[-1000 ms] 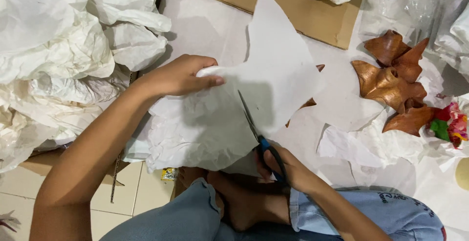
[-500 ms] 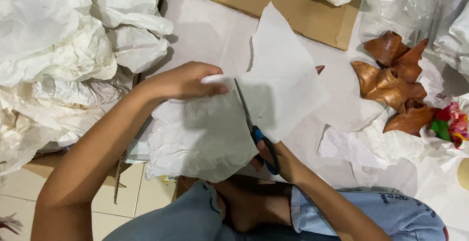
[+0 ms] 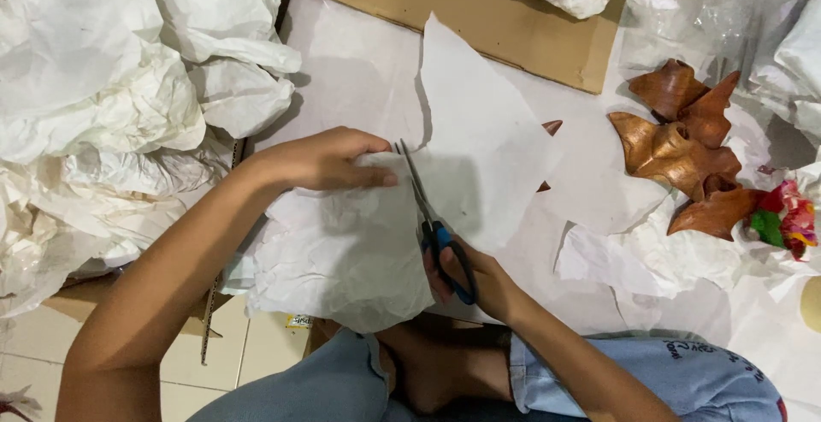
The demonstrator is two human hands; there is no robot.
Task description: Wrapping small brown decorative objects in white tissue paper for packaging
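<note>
Cutting has advanced: the scissors now sit deep in the white paper sheet, blade tips near its far-left edge, whereas a second ago they bit in from the near edge only. Right hand is clamped on the blue handles; left hand, fingers together, pins the crumpled left half flat (thumb hidden under it). The sheet lies on the floor covering, centre of scene, just far of the person's knees. The cut looks nearly through. Crumpled paper pile left, brown carved pieces right, cardboard far: unmoved.
</note>
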